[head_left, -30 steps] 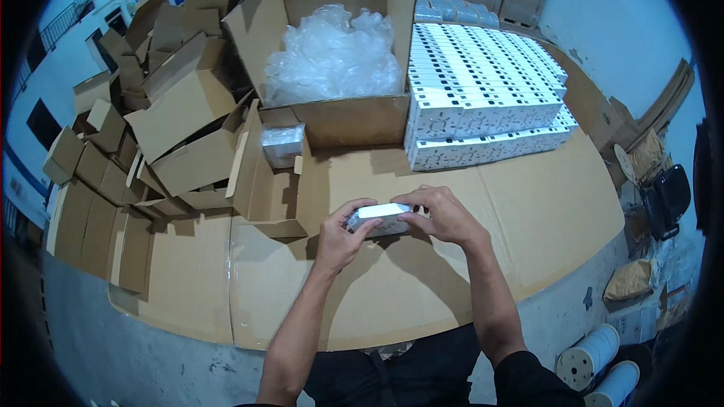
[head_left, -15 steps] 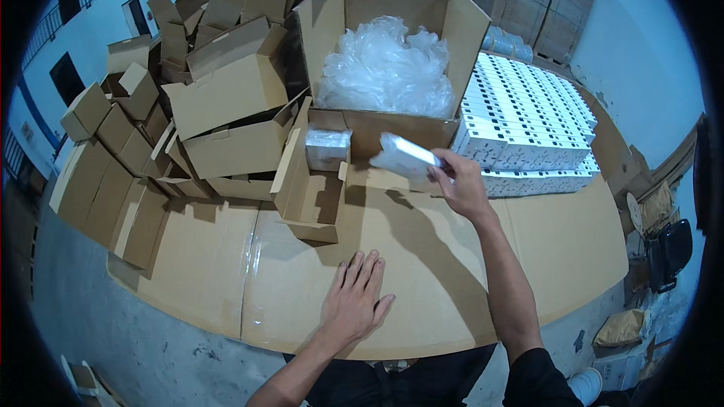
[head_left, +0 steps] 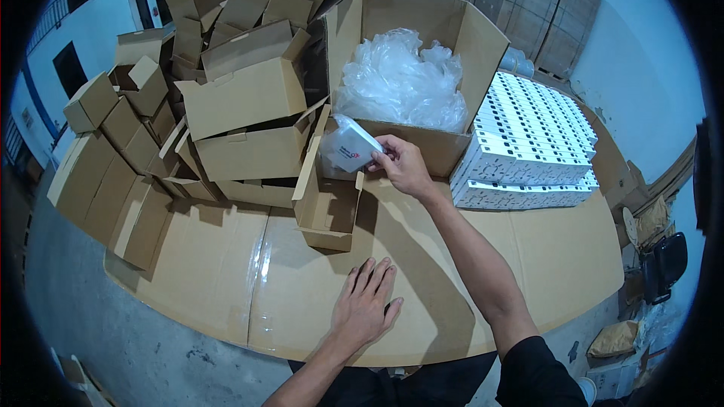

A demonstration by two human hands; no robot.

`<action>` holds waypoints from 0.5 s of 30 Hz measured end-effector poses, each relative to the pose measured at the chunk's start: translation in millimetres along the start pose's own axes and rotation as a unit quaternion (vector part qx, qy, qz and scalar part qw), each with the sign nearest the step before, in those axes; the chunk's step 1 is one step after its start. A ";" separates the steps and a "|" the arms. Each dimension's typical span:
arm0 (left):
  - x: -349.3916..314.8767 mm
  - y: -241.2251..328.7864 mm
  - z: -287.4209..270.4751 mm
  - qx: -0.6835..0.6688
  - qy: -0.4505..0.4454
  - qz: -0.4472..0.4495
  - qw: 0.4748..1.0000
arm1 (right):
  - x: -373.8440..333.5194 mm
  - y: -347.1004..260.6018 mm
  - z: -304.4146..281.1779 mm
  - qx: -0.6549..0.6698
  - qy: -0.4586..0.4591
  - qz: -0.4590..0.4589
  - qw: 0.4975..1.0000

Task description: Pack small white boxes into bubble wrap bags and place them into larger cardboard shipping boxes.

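My right hand [head_left: 402,166] pinches a small white box in a clear plastic bag [head_left: 353,146] by its right edge. It holds the bagged box tilted above the far end of a narrow open brown carton [head_left: 329,237]. The carton's near half shows bare cardboard inside; its far end is mostly hidden behind the bagged box. My left hand [head_left: 365,307] lies flat with fingers stretched on the cardboard-covered table [head_left: 302,294], just in front of the carton, and holds nothing.
Behind the carton stands a large open box [head_left: 483,53] full of clear plastic bags [head_left: 403,79]. At the right are stacked rows of white boxes [head_left: 528,143]. Open brown cartons [head_left: 245,98] are piled at the left. A black chair [head_left: 665,265] stands off to the right.
My right hand has moved left with the bagged box, from right of the narrow carton to over its far end. My left hand stays flat on the table. The view has shifted slightly.
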State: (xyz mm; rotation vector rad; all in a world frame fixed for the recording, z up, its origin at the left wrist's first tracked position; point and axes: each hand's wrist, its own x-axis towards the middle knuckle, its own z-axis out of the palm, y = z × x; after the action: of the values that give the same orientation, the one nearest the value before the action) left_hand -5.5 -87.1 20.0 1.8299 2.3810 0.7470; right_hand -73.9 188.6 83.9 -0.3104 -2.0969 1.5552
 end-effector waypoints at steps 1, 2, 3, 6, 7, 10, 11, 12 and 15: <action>-0.1 -0.4 -0.9 -0.002 -0.001 -0.004 1.000 | 2.1 -8.6 0.5 0.000 -0.002 0.001 1.000; 0.5 -0.2 -1.6 -0.006 -0.003 -0.005 1.000 | 4.1 -17.6 -1.6 -0.099 -0.021 -0.036 0.994; 1.2 -0.1 -2.2 -0.009 -0.004 -0.004 1.000 | 6.2 -23.4 -2.5 -0.196 -0.040 -0.072 0.977; 1.6 -1.8 -2.8 -0.009 0.005 0.002 1.000 | 13.6 -24.3 6.4 -0.342 -0.045 -0.190 0.919; 1.8 -1.5 -1.5 -0.006 0.008 0.001 1.000 | 15.8 -22.3 10.7 -0.357 -0.056 -0.174 0.916; 3.7 -0.1 -2.2 -0.008 0.006 -0.001 1.000 | 17.7 -14.9 22.9 -0.391 -0.050 -0.147 0.907; 4.8 0.6 -3.0 -0.012 0.002 -0.002 1.000 | 17.7 -9.3 27.4 -0.388 -0.027 -0.148 0.909; 5.6 1.2 -3.7 -0.014 0.001 0.000 1.000 | 17.8 -5.4 30.1 -0.390 -0.025 -0.145 0.909; 6.4 1.0 -3.8 -0.017 0.004 0.001 1.000 | 20.4 0.6 38.4 -0.387 -0.001 -0.137 0.912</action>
State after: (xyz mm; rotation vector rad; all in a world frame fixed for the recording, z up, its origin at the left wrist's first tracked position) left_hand -7.8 -82.3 25.3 1.8194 2.3559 0.7923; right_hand -111.2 166.7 80.3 -0.2595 -2.5440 0.5091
